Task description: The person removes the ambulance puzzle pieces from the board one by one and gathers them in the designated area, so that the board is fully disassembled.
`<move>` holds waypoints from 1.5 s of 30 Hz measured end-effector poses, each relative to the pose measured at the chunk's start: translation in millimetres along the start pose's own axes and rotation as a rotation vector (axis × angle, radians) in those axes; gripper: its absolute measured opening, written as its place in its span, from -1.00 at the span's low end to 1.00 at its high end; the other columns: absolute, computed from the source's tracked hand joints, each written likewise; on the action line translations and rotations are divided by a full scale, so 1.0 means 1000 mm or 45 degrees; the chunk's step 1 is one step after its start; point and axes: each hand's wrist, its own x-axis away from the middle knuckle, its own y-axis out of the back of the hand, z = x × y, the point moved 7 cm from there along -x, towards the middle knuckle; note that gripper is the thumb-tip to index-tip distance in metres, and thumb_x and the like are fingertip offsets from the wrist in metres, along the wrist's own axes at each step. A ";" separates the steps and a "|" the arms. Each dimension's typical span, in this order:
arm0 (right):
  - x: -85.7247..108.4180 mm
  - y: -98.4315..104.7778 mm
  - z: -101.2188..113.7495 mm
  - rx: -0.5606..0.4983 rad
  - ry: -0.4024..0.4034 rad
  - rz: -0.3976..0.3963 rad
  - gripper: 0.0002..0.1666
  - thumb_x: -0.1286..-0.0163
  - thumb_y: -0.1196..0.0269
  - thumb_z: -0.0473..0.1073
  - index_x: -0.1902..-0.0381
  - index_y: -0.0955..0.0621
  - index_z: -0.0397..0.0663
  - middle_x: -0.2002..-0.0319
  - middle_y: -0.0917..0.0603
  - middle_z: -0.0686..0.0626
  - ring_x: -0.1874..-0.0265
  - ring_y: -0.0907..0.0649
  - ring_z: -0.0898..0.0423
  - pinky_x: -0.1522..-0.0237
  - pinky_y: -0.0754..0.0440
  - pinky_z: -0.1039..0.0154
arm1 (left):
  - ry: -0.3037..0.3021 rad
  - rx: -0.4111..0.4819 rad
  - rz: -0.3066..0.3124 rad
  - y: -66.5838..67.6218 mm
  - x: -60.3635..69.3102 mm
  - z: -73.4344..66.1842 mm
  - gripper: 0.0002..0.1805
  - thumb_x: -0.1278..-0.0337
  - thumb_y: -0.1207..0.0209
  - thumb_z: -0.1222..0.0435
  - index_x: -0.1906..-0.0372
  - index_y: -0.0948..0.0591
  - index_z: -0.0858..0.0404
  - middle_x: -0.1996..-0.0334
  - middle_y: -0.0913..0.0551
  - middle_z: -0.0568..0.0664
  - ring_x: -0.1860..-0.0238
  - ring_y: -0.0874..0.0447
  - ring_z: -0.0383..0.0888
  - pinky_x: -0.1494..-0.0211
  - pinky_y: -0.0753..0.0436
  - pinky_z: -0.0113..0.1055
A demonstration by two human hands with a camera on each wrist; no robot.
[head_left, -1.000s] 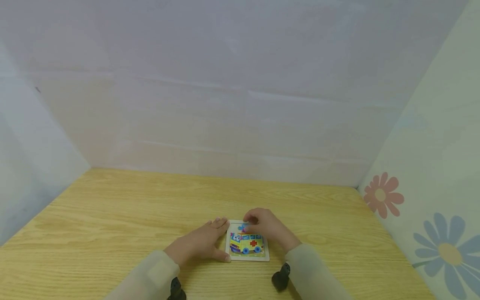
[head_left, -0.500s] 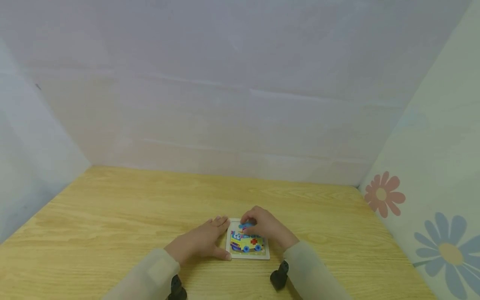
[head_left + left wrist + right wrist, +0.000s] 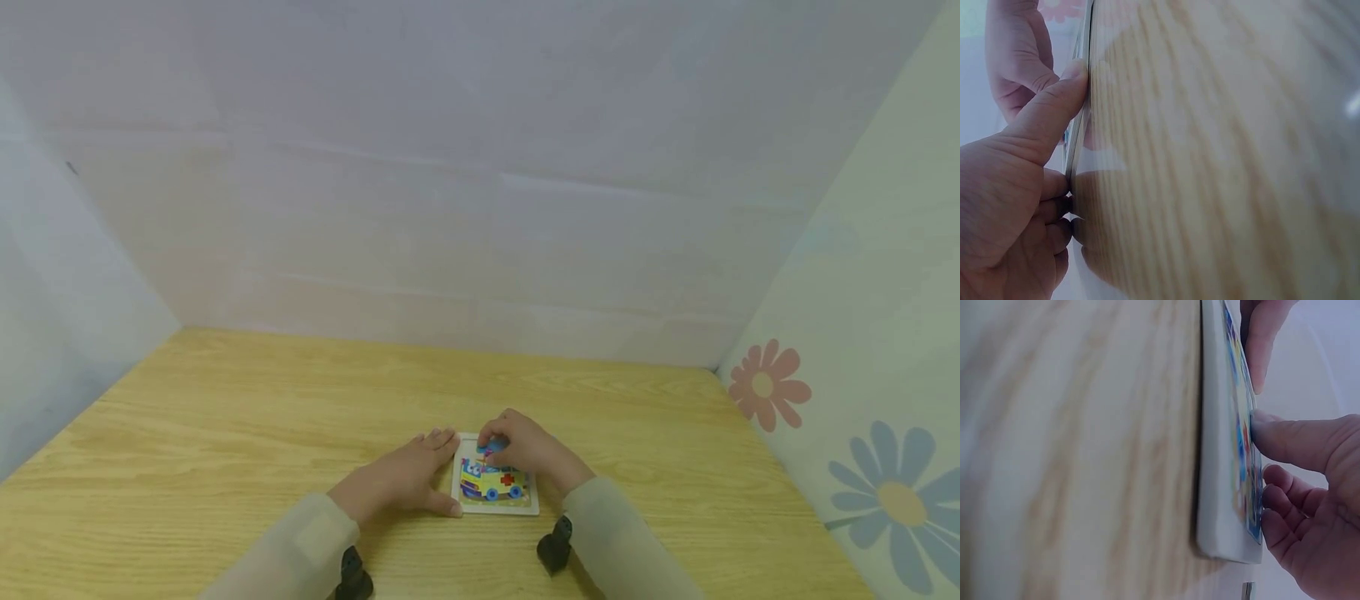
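Observation:
A small framed jigsaw puzzle (image 3: 499, 512) with a yellow ambulance picture and a red cross lies on the table. My left hand (image 3: 402, 478) rests along its left side, fingers fairly straight, thumb at the near left corner. In the left wrist view, the left thumb (image 3: 1063, 97) lies against the frame's edge. Over the top of the picture, my right hand (image 3: 531, 448) pinches a blue puzzle piece (image 3: 492, 446), largely covered by the fingers. In the right wrist view, the right thumb (image 3: 1294, 440) touches the picture surface, with the other fingers curled beside it.
The light wooden table (image 3: 315, 383) spreads around the puzzle. A pale wall (image 3: 465, 208) stands behind it, and a side wall with printed flowers (image 3: 900, 507) is on the right. In the right wrist view a small thin thing (image 3: 1247, 590), kind unclear, shows past the frame's end.
My right hand has shifted slightly left over the top of the puzzle, and the blue piece has turned a little in its fingers. The left hand has stayed on the frame.

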 end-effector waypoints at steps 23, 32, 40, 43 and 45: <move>0.001 0.000 0.005 -0.012 -0.004 -0.041 -0.84 -0.14 -0.32 -0.34 0.36 -0.59 0.01 0.28 -0.43 0.02 0.31 -0.39 0.10 0.16 -0.45 0.15 | -0.018 0.042 -0.009 0.004 0.003 -0.005 0.09 0.15 -0.27 -0.19 -0.40 -0.13 0.36 -0.43 -0.05 0.17 -0.43 0.06 0.14 -0.42 -0.08 0.04; 0.002 0.001 0.005 -0.001 -0.011 -0.057 -0.84 -0.12 -0.34 -0.32 0.37 -0.59 0.01 0.28 -0.49 0.04 0.30 -0.43 0.11 0.10 -0.48 0.11 | -0.024 0.051 -0.008 0.004 0.003 -0.006 0.08 0.14 -0.28 -0.17 -0.39 -0.14 0.37 -0.43 -0.05 0.18 -0.43 0.06 0.14 -0.43 -0.06 0.04; 0.001 0.000 0.004 -0.015 0.002 -0.073 -0.84 -0.12 -0.34 -0.32 0.34 -0.59 -0.03 0.30 -0.50 0.04 0.30 -0.45 0.13 0.10 -0.50 0.12 | -0.025 0.040 -0.007 0.004 0.003 -0.006 0.08 0.14 -0.28 -0.17 -0.39 -0.13 0.38 -0.43 -0.05 0.19 -0.43 0.05 0.14 -0.43 -0.06 0.04; 0.001 -0.001 0.004 -0.020 -0.009 -0.073 -0.80 -0.13 -0.34 -0.31 0.26 -0.59 -0.06 0.30 -0.50 0.03 0.29 -0.45 0.12 0.12 -0.51 0.13 | -0.020 0.039 -0.004 0.004 0.002 -0.006 0.08 0.14 -0.27 -0.18 -0.39 -0.13 0.37 -0.43 -0.04 0.18 -0.43 0.06 0.14 -0.43 -0.06 0.04; 0.001 0.000 0.004 -0.019 -0.022 -0.072 -0.75 -0.14 -0.34 -0.30 0.19 -0.59 -0.09 0.28 -0.51 0.02 0.27 -0.46 0.11 0.10 -0.51 0.12 | -0.018 0.040 -0.003 0.003 0.002 -0.006 0.09 0.14 -0.27 -0.18 -0.40 -0.13 0.36 -0.43 -0.04 0.18 -0.43 0.06 0.14 -0.43 -0.06 0.03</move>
